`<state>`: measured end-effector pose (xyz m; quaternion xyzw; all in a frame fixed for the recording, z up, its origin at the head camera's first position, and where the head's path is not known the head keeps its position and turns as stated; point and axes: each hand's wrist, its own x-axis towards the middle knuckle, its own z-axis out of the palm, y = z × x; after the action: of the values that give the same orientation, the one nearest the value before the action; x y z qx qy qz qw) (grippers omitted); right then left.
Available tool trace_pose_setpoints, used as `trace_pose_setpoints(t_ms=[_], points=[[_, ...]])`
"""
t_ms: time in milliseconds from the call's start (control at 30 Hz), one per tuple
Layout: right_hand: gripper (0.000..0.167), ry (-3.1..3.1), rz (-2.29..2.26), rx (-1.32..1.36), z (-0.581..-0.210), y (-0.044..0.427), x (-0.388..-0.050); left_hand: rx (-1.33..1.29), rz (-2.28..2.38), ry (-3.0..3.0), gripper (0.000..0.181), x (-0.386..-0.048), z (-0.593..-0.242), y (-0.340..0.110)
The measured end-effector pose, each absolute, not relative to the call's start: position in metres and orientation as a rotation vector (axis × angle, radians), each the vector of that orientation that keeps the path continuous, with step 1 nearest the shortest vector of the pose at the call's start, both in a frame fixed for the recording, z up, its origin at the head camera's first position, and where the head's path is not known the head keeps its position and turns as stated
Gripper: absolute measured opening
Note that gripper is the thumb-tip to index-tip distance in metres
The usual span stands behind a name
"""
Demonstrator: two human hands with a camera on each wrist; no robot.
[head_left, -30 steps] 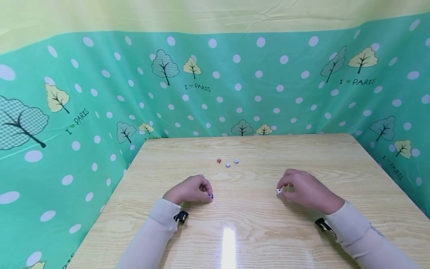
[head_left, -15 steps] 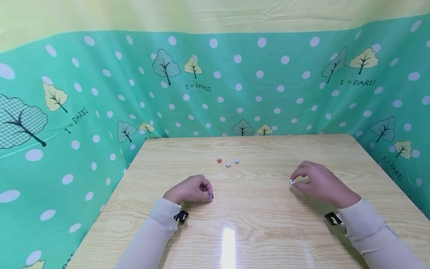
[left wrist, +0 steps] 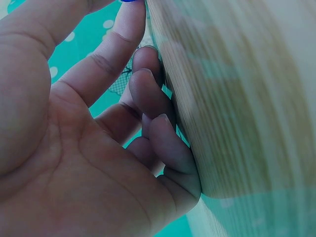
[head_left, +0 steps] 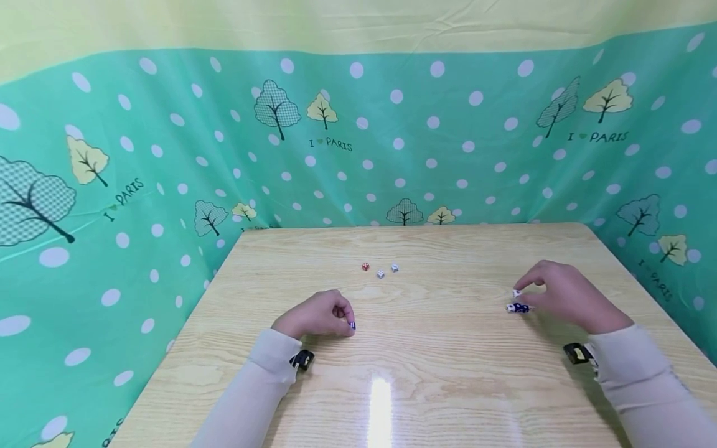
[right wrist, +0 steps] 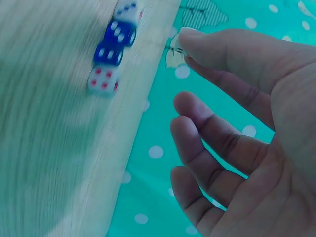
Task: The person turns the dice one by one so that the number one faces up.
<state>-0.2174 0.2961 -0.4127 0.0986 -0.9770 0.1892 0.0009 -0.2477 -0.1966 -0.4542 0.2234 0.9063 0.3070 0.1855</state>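
In the head view my left hand [head_left: 318, 314] rests low on the table, pinching a small blue die [head_left: 352, 325] between thumb and index finger. Only a sliver of that die shows at the top of the left wrist view. At the right, my right hand [head_left: 568, 297] pinches a white die [head_left: 516, 293] just above a row of dice [head_left: 518, 308]. The right wrist view shows this row as white and blue dice touching end to end, with a red-dotted white die [right wrist: 103, 80] at one end. Thumb and fingertip mostly cover the held white die there.
Farther back on the wooden table [head_left: 437, 373] lie a red die [head_left: 366, 267] and two white dice, one nearer [head_left: 381, 274] and one to its right [head_left: 394, 268]. A green dotted curtain [head_left: 414, 137] surrounds the table's back and sides.
My right hand has carried its white die to the right and slightly away from me, and the row of dice now shows beneath it. The left hand has stayed in place.
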Motion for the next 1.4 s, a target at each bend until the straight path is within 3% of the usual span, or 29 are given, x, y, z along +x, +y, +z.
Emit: trace_pose_setpoints(t_ms=[733,1400], points=[[0.015,-3.210,0.613,0.125,-0.421,0.338,-0.226,0.627,0.872,2.549,0.017,-0.248,-0.455,-0.196],[0.014,-3.265,0.678,0.089,-0.426,0.338,-0.226,0.612,0.857,2.566,0.018,-0.248,-0.456,-0.197]])
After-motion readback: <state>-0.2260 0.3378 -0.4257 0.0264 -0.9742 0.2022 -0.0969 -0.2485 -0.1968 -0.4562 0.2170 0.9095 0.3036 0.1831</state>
